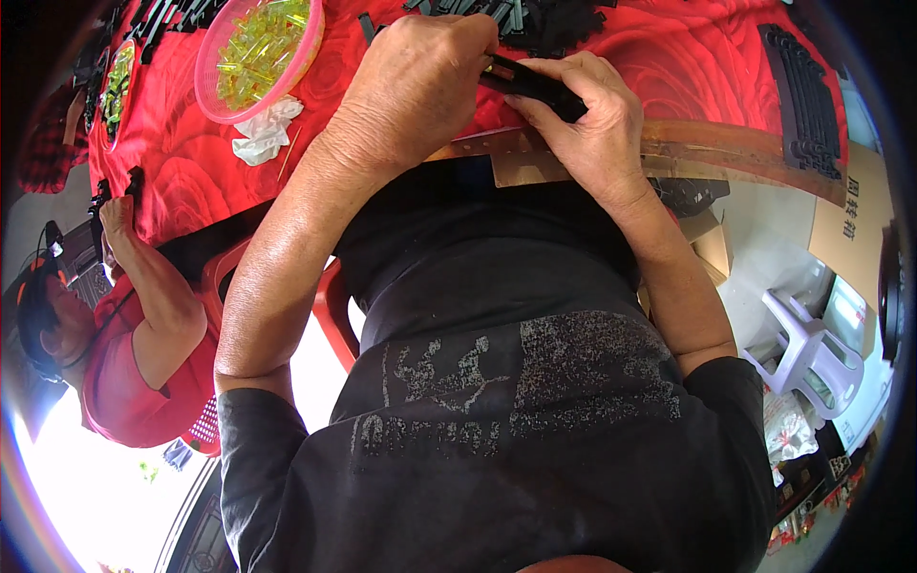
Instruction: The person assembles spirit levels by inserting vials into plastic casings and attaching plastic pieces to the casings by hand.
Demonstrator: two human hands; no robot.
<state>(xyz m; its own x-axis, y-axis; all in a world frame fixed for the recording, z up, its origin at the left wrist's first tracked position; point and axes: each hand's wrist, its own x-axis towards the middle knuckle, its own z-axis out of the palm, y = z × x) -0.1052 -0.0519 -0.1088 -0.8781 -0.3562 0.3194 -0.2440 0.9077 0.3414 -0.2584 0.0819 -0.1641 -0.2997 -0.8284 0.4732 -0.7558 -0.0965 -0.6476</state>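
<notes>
Both my hands hold a long, dark black piece (537, 88) over the near edge of the red cloth-covered table. My left hand (425, 81) is closed round its left end, hiding that end. My right hand (597, 119) grips the other end between thumb and fingers. A small yellowish spot shows on the piece beside my left fingers. Just beyond my hands lies a heap of black plastic parts (559, 21). To the left stands a pink basket (203, 72) with many clear yellow-green plastic pieces (266, 53) in it.
Crumpled white tissue (265, 134) lies by the basket. Black strips (802, 95) form a row at the table's right end. A co-worker in red (143, 372) sits at left, handling black parts. A pale stool (807, 349) and cardboard box (850, 215) stand at right.
</notes>
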